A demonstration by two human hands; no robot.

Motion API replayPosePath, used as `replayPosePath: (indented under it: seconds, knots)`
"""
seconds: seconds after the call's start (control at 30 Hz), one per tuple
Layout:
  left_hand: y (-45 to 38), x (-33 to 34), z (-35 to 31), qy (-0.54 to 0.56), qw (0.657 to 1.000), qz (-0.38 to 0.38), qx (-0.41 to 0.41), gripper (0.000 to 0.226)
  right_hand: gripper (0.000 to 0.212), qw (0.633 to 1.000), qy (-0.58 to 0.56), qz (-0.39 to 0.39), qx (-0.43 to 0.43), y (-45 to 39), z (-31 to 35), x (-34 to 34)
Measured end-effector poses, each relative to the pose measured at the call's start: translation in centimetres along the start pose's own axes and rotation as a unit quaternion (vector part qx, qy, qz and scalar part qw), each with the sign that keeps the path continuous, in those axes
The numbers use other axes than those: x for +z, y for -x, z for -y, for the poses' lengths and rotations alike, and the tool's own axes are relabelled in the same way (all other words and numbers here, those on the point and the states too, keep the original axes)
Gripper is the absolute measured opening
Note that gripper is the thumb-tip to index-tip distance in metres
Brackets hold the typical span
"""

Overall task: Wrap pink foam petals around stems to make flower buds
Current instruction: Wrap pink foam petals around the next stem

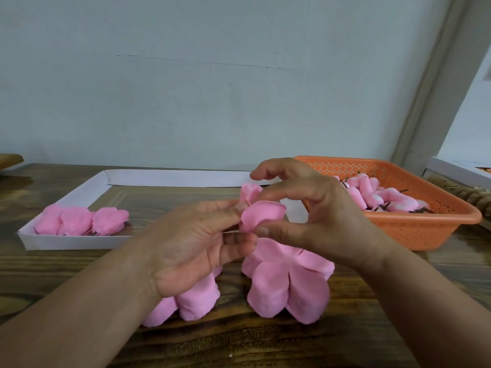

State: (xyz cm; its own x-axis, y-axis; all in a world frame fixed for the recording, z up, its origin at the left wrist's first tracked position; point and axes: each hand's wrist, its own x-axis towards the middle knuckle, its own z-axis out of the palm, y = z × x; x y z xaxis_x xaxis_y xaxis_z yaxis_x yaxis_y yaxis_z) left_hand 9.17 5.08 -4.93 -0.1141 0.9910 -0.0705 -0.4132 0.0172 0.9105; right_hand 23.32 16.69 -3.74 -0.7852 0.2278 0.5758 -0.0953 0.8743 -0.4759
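Dark wood tabletop (pixel 265 341) carries everything. White paper tray (pixel 79 241) sits toward the far left corner, shallow walls, three pink bundles (pixel 82 221) lined up against its near wall. Orange perforated basket (pixel 425 224) sits at the far right edge, holding a heap of finished buds (pixel 382 195) (pink, dark stem ends poking out).

Near the middle of the tabletop, toward the near edge: two stacks of loose pink foam petals, right stack (pixel 289 285) fanned open, left stack (pixel 194 301) partly hidden under the left wrist.

Left hand (pixel 186 248) is palm-up above the left stack, thumb and fingers closed in a pinch on the base of a bud in progress (pixel 249 193). Stem is probably inside that pinch, too hidden to confirm.

Right hand (pixel 318 208) comes in from the right, thumb and index pinching a single petal (pixel 261 215) that lies against the bud; other fingers curled loosely above.

Bud and petal are held in the air above the petal stacks, between tray and basket.
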Motion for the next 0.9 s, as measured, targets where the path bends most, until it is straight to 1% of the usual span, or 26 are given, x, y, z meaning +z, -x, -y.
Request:
replayPosePath:
  seconds: [0.13, 0.3, 0.43, 0.53, 0.8, 0.9]
  knots:
    - [0.0, -0.2, 0.0, 0.002, 1.000, 0.001, 0.005, 0.022, 0.028, 0.998, 0.055, -0.002, -0.024, 0.0, 0.2, 0.0]
    - [-0.1, -0.4, -0.2, 0.020, 1.000, 0.005, 0.004, 0.021, 0.029, 0.989, 0.132, -0.001, -0.068, -0.1, 0.1, -0.1]
    - [-0.2, -0.7, -0.2, 0.031, 1.000, 0.002, 0.001, 0.021, 0.031, 0.972, 0.209, -0.012, -0.108, 0.0, -0.2, 0.0]
    - [-0.4, -1.0, 0.0, 0.035, 0.999, -0.004, -0.001, 0.022, 0.037, 0.961, 0.250, -0.010, -0.116, 0.0, -0.3, 0.1]
    - [-0.5, -1.1, 0.4, 0.009, 1.000, -0.021, -0.002, 0.025, 0.041, 0.950, 0.291, 0.020, -0.107, 0.1, -0.1, 0.2]
    - [-0.4, -1.0, 0.4, -0.016, 1.000, -0.021, 0.004, 0.020, 0.044, 0.959, 0.270, 0.024, -0.088, 0.1, 0.0, 0.3]
